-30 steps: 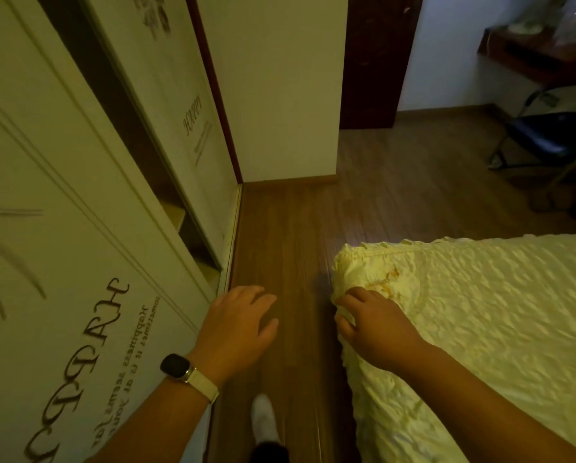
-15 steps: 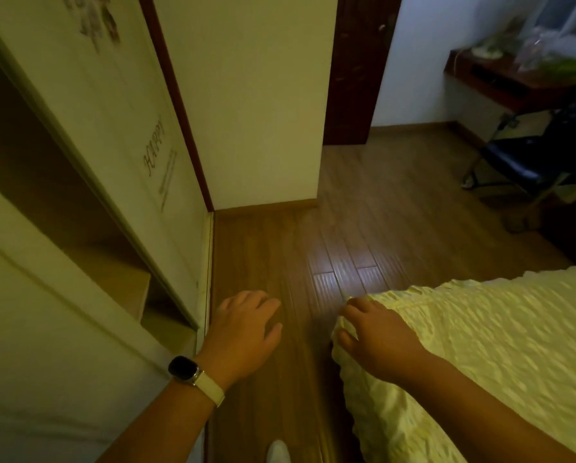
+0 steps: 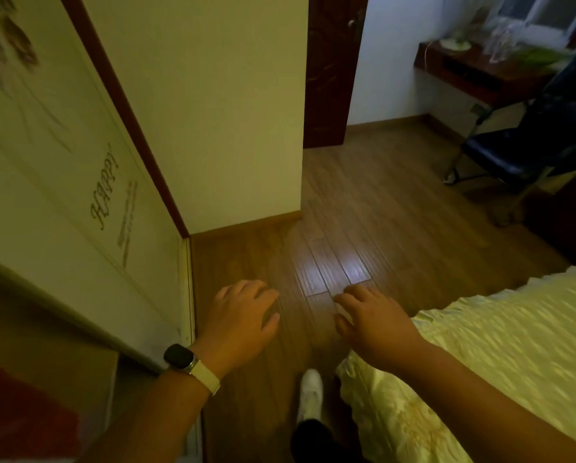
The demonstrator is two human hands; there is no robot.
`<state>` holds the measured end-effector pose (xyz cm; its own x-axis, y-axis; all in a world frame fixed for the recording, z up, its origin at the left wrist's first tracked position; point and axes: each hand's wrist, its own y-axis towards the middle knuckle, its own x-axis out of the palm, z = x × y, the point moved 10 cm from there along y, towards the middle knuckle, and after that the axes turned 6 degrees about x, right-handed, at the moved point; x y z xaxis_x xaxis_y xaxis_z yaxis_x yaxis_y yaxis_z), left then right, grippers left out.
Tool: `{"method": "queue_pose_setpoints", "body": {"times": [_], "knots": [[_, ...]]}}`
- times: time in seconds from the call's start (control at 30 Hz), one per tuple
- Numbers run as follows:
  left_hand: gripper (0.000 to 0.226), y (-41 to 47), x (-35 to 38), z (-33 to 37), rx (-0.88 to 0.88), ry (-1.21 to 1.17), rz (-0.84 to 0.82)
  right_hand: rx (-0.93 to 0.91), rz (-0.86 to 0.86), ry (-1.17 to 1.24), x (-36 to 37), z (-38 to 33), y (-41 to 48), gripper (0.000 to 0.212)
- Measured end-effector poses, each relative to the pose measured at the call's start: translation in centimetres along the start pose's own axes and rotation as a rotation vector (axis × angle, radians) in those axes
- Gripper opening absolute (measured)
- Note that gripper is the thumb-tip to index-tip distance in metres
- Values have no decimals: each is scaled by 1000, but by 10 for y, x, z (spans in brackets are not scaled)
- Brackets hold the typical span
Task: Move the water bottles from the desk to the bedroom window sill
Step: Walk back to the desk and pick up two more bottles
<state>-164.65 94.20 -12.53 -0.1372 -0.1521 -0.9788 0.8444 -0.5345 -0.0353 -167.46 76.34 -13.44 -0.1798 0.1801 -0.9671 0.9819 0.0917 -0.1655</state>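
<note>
My left hand point(image 3: 243, 320), with a watch on its wrist, hovers over the wooden floor with fingers spread and nothing in it. My right hand point(image 3: 371, 320) is held out beside it, also empty with fingers apart, just off the corner of the bed. Far away at the top right stands a dark wooden desk point(image 3: 473, 73) under a window. On it are clear, blurred shapes that may be water bottles point(image 3: 501, 40); I cannot make them out well.
A wardrobe with sliding doors point(image 3: 63, 182) lines the left side. A bed with a pale yellow cover point(image 3: 500, 355) fills the lower right. A dark chair point(image 3: 520, 152) stands before the desk. A dark door point(image 3: 333, 68) is ahead. My white shoe point(image 3: 310, 392) is on the floor.
I have walked forward along the wardrobe; the desk and chair are closer. My right hand has come off the bed corner and now hovers over the floor.
</note>
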Motion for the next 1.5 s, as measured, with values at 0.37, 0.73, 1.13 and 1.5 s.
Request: {"method": "queue_pose_setpoints", "body": {"times": [0.37,0.73,1.13,1.5], "knots": [[47,180,-24,-74,13,62,-23,-47,-35,81,-26,42,205,44],[51,381,-77,-88,147,129,136,113,76,113,-120,140,337,47],[52,612,-35,-105,360,9,35,391,-103,107,-107,250,472,48],[45,830,-76,-72,706,9,33,682,64,84,-221,349,596,47]]}}
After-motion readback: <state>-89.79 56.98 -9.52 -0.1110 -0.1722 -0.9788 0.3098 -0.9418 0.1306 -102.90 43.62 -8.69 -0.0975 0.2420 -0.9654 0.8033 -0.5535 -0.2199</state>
